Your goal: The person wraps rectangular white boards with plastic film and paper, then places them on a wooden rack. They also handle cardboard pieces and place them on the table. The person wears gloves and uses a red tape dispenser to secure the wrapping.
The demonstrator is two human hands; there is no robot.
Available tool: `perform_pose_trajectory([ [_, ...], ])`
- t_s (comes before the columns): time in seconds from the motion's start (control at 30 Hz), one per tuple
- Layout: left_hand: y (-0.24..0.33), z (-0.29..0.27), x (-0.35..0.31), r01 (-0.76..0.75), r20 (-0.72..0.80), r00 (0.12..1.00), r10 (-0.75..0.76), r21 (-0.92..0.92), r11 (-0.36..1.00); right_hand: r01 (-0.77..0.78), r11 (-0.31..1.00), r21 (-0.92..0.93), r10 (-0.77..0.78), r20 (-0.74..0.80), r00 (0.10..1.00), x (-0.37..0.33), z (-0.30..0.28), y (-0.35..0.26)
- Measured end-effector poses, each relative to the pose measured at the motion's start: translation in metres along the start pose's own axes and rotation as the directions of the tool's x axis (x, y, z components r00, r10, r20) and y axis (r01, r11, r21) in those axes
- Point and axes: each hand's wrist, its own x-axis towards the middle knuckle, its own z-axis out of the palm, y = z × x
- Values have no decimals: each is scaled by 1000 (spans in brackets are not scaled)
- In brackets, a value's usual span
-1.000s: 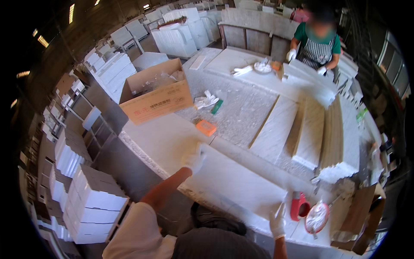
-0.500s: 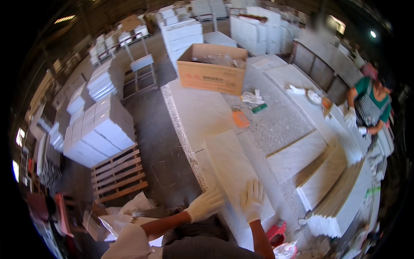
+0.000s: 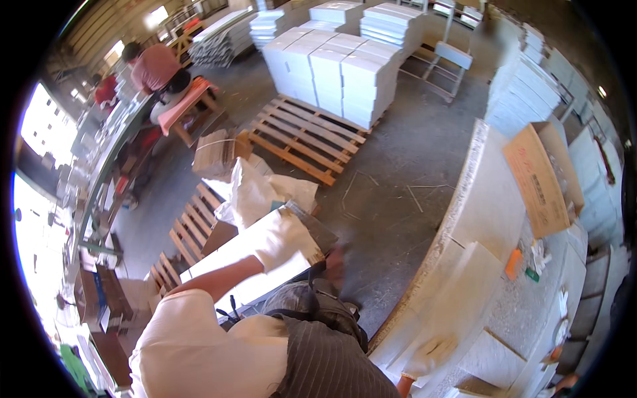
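My left hand [image 3: 284, 242], in a white work glove, reaches over a bright white flat-topped object [image 3: 242, 262] at my left. Glare and motion smear its fingers, so their grip does not show. My right hand [image 3: 432, 353], also gloved, lies blurred with fingers stretched out at the near end of a pale stone slab [image 3: 468, 285]. That slab rests on a long stone-topped table [image 3: 494, 179] at the right. Beside my left hand are a dark grey flat piece [image 3: 312, 229] and a crumpled white sack [image 3: 255, 192].
An open cardboard box [image 3: 541, 182] stands on the table, near an orange item [image 3: 513, 264]. A wooden pallet [image 3: 305, 136] holds stacked white blocks [image 3: 332, 73]. Another pallet [image 3: 192, 225] lies behind the sack. A person in pink [image 3: 156, 69] sits at the far left.
My view has swung left, bringing the pallets, sack and seated person closer to the middle. My left hand has left the table for the white object; my right hand remains at the slab.
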Motion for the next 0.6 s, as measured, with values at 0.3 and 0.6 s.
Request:
perform_pose_trajectory([
  [0.3, -139, 20, -111, 765, 343, 552, -760, 156, 625, 112, 990, -86, -113, -13, 993, 10, 12, 7],
  [0.6, -172, 58, -168, 845, 271, 517, -812, -6, 535, 268, 963, -17, -268, -99, 958, 9, 22, 16],
])
